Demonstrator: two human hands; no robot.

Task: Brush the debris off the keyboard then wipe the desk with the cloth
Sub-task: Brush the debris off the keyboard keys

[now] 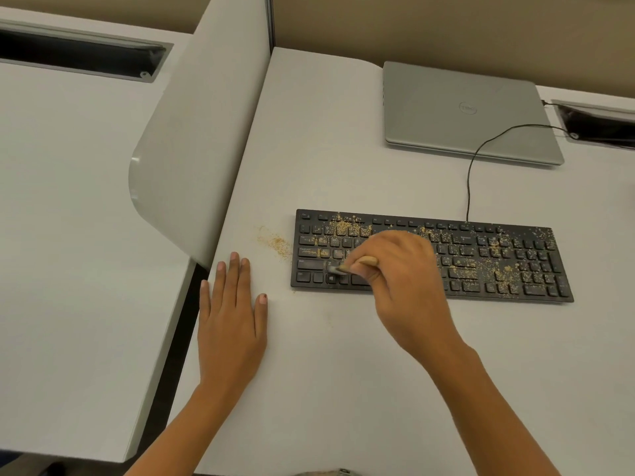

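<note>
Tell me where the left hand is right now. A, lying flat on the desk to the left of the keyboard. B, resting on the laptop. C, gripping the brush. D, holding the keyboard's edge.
A: the left hand lies with straight fingers on the desk, apart from the keyboard, while the right hand holds the brush.
</note>
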